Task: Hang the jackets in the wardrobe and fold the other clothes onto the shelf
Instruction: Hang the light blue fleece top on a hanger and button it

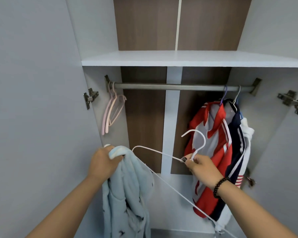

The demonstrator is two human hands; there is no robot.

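Left hand point(105, 162): fingers curled over a bunched top edge of a pale blue fleecy jacket with small dark motifs point(126, 194); the garment hangs straight down from the grip, in front of the wardrobe's lower left.

Right hand point(200, 166): thumb and fingers pinch the neck of a thin white wire hanger point(163, 154), just below its hook. Hook points up and left. One shoulder of the hanger reaches toward the blue jacket; the long bar runs down to the lower right. A black bead bracelet point(219, 187) sits on that wrist.

Behind the right hand: a red-and-white striped jacket point(213, 152) and a navy jacket with white stripes point(235, 143) hang at the right end of the grey metal rail point(162, 86). A white garment hangs behind them, mostly hidden.

Left end of rail: bare pink plastic hangers point(111, 110). Above the rail, a white shelf point(187, 57).
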